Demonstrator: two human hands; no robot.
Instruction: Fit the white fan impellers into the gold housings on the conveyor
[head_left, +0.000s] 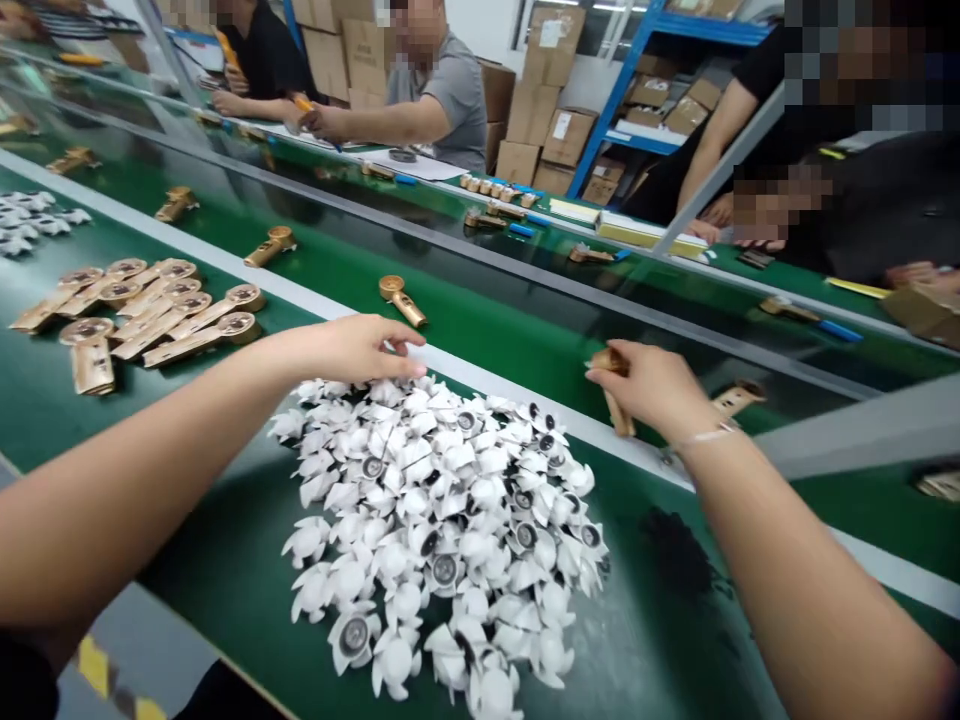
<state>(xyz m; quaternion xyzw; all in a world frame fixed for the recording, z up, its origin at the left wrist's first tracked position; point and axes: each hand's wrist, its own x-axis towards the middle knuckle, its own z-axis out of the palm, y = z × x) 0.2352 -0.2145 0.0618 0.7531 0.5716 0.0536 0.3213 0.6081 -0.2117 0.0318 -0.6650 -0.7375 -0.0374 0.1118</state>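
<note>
A big heap of several white fan blades (442, 530) lies on the green table in front of me. My left hand (352, 348) reaches over the heap's far edge, fingers together and pointing right, just above the blades; I cannot tell whether it pinches one. My right hand (652, 390) is closed around a gold fan handle (616, 400) at the white strip beside the conveyor belt (480, 300). Another gold fan handle (402, 298) lies on the belt beyond my left hand.
Several gold handle bodies (142, 315) are stacked at the left, with more white blades (34, 215) at the far left. Single gold handles (271, 245) ride the belt. Across the belt, other people sit at work; cardboard boxes (559, 90) and blue shelving stand behind them.
</note>
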